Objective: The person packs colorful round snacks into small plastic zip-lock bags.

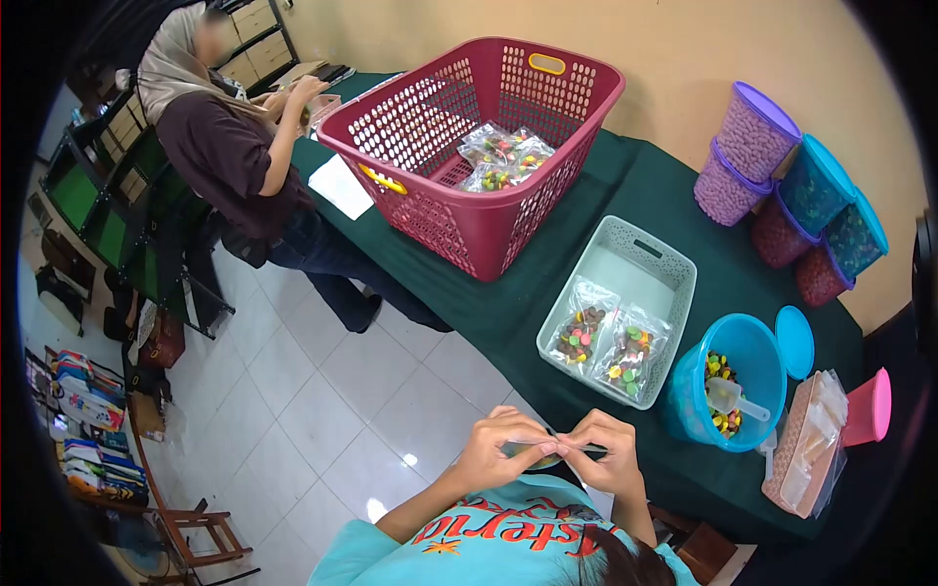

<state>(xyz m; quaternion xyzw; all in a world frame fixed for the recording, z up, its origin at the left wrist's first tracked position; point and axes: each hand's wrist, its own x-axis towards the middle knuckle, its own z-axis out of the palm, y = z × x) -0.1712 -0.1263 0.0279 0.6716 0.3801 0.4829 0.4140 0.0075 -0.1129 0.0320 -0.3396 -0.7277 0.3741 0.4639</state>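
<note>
My left hand (pixel 505 449) and my right hand (pixel 600 451) meet in front of my chest, fingertips pinched together on the top edge of a clear plastic bag (pixel 540 459). Most of the bag is hidden behind my fingers. Beyond my hands, a grey-green tray (pixel 625 256) holds two clear bags of colourful candies (pixel 630 359). To its right stands a blue bucket (pixel 692 383) of loose candies with a clear scoop (pixel 735 398) lying in it.
A large maroon basket (pixel 498 220) with candy bags stands at the back. Lidded tubs (pixel 757 132) line the wall. A pink basket of empty bags (pixel 803 459) and a pink cup (pixel 868 408) stand at right. Another person (pixel 220 146) works at left.
</note>
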